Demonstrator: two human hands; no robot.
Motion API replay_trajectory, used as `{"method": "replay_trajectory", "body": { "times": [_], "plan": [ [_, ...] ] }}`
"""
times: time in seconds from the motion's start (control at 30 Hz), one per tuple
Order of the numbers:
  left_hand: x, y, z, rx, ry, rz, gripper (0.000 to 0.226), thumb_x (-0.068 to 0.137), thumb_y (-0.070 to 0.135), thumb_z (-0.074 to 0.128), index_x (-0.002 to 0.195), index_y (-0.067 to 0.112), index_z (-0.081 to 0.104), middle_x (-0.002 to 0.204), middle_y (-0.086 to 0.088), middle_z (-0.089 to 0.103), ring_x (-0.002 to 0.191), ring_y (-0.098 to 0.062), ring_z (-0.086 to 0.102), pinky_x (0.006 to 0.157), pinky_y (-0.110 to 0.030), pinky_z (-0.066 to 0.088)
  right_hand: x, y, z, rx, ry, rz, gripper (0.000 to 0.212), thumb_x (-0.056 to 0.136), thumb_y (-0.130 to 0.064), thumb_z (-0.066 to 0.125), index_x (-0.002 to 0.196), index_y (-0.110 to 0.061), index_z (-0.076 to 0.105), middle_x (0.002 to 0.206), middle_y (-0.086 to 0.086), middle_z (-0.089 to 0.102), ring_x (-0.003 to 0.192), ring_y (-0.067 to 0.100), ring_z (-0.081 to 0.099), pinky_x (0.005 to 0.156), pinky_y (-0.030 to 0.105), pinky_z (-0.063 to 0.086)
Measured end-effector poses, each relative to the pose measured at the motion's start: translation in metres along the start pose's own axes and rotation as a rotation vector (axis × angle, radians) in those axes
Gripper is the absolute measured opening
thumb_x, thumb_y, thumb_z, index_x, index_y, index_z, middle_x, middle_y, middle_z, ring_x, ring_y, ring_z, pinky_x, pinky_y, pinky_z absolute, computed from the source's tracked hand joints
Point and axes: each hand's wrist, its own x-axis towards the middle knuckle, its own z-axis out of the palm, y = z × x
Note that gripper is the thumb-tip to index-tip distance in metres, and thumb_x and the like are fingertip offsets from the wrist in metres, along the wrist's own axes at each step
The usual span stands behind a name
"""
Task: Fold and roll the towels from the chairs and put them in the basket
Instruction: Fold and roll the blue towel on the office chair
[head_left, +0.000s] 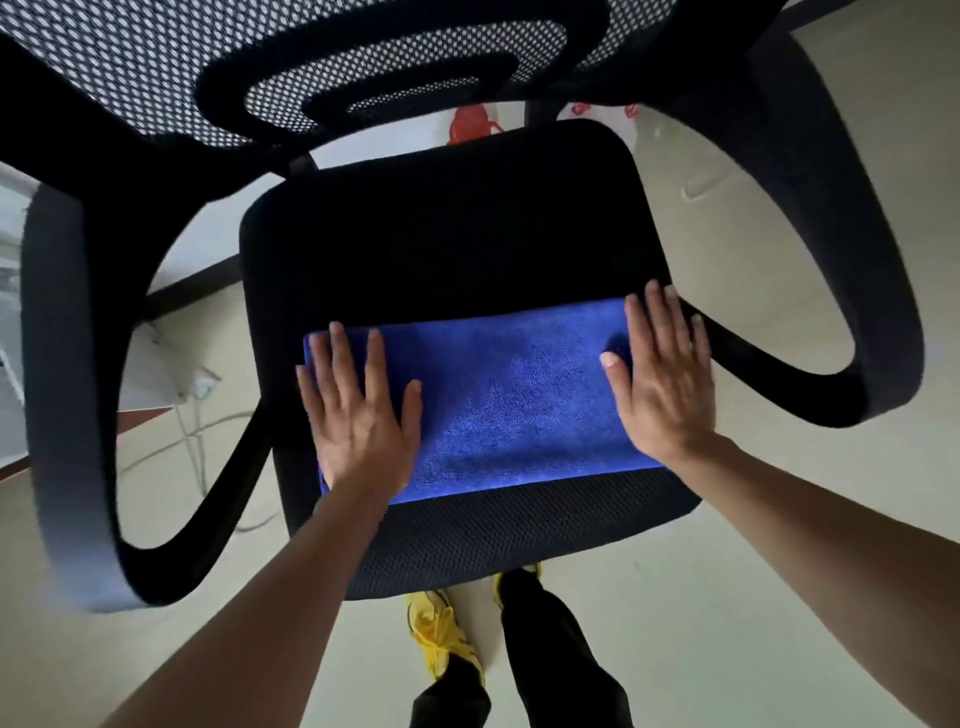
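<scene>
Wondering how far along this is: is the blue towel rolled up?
No, the blue towel lies flat on the chair seat, left hand and right hand spread flat on it.

Towel (498, 395): blue cloth, short fuzzy terry pile, matt
Chair seat (447, 234): black fabric, matt; front edge a coarser open-weave mesh
Backrest (156, 62): black mesh, see-through, on a smooth dark frame
Armrests (872, 291): dark plastic, smooth, slight sheen
Floor (727, 597): pale, smooth, faintly glossy
Shoe (436, 634): yellow, laced

a yellow shoe (439, 636) stands on the pale floor (727, 597), white cables (192, 431) trail at left, a red object (470, 124) lies farther off.
</scene>
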Motion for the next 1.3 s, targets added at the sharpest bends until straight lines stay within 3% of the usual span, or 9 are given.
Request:
{"method": "replay_trajectory", "body": {
  "times": [0.17, 0.33, 0.5, 0.6, 0.67, 0.77, 0.9, 1.07, 1.3],
  "plan": [
    [-0.051, 0.013, 0.016, 0.060, -0.035, 0.227, 0.062, 0.096, 0.048, 0.032, 0.149, 0.016, 0.030, 0.157, -0.019, 0.020, 0.147, -0.035, 0.014, 0.116, -0.055, 0.016, -0.044, -0.062, 0.011, 0.030, -0.007, -0.225, 0.062, 0.097, -0.044, 0.042, 0.146, -0.007, 0.037, 0.156, 0.015, 0.028, 0.146, 0.029, 0.023, 0.115, 0.054, 0.022],
    [-0.058, -0.018, 0.022, 0.102, -0.037, 0.254, 0.065, 0.095, 0.052, 0.026, 0.151, 0.018, 0.025, 0.158, -0.016, 0.018, 0.147, -0.031, 0.012, 0.119, -0.051, 0.009, -0.070, -0.004, 0.019, -0.064, -0.048, -0.191, 0.061, 0.098, -0.047, 0.033, 0.147, -0.012, 0.038, 0.157, 0.010, 0.028, 0.146, 0.025, 0.025, 0.114, 0.052, 0.025],
    [-0.063, -0.028, 0.011, 0.041, -0.022, 0.219, 0.062, 0.096, 0.047, 0.032, 0.149, 0.015, 0.031, 0.157, -0.018, 0.022, 0.146, -0.032, 0.016, 0.119, -0.048, 0.014, -0.081, 0.023, -0.003, 0.064, 0.000, -0.002, 0.059, 0.098, -0.044, 0.034, 0.141, -0.004, 0.044, 0.151, 0.016, 0.039, 0.138, 0.031, 0.038, 0.101, 0.050, 0.039],
    [-0.063, -0.040, 0.004, -0.016, -0.012, 0.214, 0.054, 0.097, 0.035, 0.035, 0.143, 0.009, 0.042, 0.152, -0.021, 0.031, 0.142, -0.035, 0.027, 0.113, -0.051, 0.028, -0.064, 0.009, -0.020, 0.379, 0.078, 0.361, 0.060, 0.093, -0.052, 0.043, 0.133, -0.007, 0.051, 0.129, 0.010, 0.059, 0.113, 0.029, 0.059, 0.089, 0.043, 0.048],
    [-0.061, -0.048, -0.001, -0.053, -0.012, 0.230, 0.050, 0.095, 0.031, 0.037, 0.138, 0.006, 0.048, 0.149, -0.022, 0.037, 0.138, -0.037, 0.034, 0.107, -0.052, 0.038, -0.045, -0.003, -0.027, 0.568, 0.033, 0.610, 0.058, 0.088, -0.054, 0.055, 0.128, -0.013, 0.054, 0.115, 0.004, 0.065, 0.101, 0.023, 0.063, 0.086, 0.037, 0.048],
    [-0.056, -0.051, -0.007, -0.127, -0.011, 0.183, 0.045, 0.091, 0.026, 0.050, 0.128, 0.002, 0.057, 0.142, -0.024, 0.044, 0.128, -0.041, 0.045, 0.097, -0.052, 0.048, -0.020, -0.012, -0.034, 0.564, -0.137, 0.793, 0.056, 0.079, -0.054, 0.070, 0.119, -0.016, 0.058, 0.102, -0.003, 0.065, 0.101, 0.023, 0.062, 0.085, 0.031, 0.044],
    [-0.052, -0.048, -0.009, -0.147, -0.038, 0.170, 0.048, 0.080, 0.010, 0.072, 0.125, -0.001, 0.059, 0.139, -0.029, 0.045, 0.124, -0.046, 0.048, 0.090, -0.055, 0.051, -0.009, -0.007, -0.039, 0.728, -0.272, 0.839, 0.034, 0.072, -0.038, 0.081, 0.093, -0.017, 0.065, 0.083, -0.005, 0.064, 0.085, 0.023, 0.063, 0.072, 0.029, 0.044],
    [-0.051, -0.049, -0.010, -0.146, -0.015, 0.188, 0.048, 0.078, 0.011, 0.075, 0.123, -0.001, 0.061, 0.136, -0.029, 0.048, 0.121, -0.046, 0.051, 0.090, -0.051, 0.052, -0.003, -0.004, -0.043, 0.842, -0.322, 0.909, 0.024, 0.070, -0.031, 0.083, 0.072, -0.020, 0.063, 0.080, 0.000, 0.066, 0.085, 0.026, 0.066, 0.082, 0.045, 0.057],
    [-0.051, -0.053, -0.008, -0.145, 0.016, 0.196, 0.046, 0.078, 0.012, 0.074, 0.121, 0.000, 0.062, 0.135, -0.028, 0.050, 0.120, -0.044, 0.052, 0.086, -0.048, 0.053, 0.003, -0.013, -0.052, 0.833, -0.371, 0.888, 0.032, 0.072, -0.034, 0.083, 0.091, -0.016, 0.065, 0.086, -0.005, 0.064, 0.072, 0.010, 0.058, 0.056, 0.024, 0.037]
  ]
}}
